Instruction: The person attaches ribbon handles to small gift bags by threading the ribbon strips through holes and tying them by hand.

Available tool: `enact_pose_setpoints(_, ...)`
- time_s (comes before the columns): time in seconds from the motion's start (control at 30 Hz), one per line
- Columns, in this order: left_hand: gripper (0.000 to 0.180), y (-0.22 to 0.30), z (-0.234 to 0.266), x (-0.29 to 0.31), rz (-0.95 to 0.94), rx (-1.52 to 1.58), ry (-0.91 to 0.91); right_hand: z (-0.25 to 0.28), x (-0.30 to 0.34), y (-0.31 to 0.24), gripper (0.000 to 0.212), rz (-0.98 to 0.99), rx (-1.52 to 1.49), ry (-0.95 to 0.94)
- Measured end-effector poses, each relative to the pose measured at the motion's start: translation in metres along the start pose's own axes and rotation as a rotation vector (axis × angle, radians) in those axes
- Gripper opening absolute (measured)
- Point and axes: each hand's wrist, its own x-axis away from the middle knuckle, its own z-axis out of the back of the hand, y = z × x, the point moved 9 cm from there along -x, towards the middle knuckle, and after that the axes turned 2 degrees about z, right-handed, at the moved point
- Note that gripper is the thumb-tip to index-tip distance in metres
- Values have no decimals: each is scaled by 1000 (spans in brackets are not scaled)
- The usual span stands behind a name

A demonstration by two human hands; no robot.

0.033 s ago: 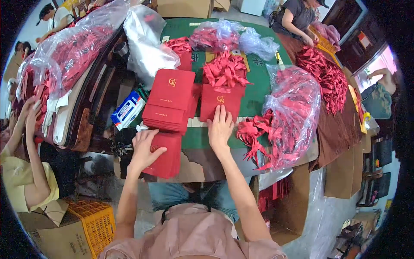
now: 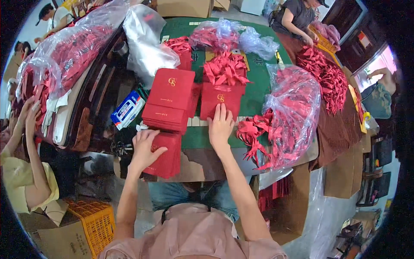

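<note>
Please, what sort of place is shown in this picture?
Probably a small handwork workshop: flat red packets stacked on a green-topped table, a clear plastic bag of red ribbons, and a co-worker beside a ribbon heap.

Right hand (image 2: 221,127) and red pouch (image 2: 230,102) beneath it slightly farther forward.

On the table (image 2: 255,101), pouch stacks (image 2: 168,93) lie left, bagged ribbons (image 2: 295,116) right.
</note>
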Motion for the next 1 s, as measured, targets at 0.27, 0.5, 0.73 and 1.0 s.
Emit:
enact_pose_setpoints(0.27,34,26,23,-2,-92,24,155,45,8,-2,65,118,-346,204)
enact_pose_setpoints(0.5,13,44,36,1,-98,227,159,89,53,53,21,-132,-384,200)
enact_pose_setpoints(0.73,14,109,-3,-7,-155,394,48,71,63,86,10,-122,-215,137)
enact_pose_setpoints(1.0,15,121,-98,-23,-85,316,-7,82,62,77,11,-192,-468,8)
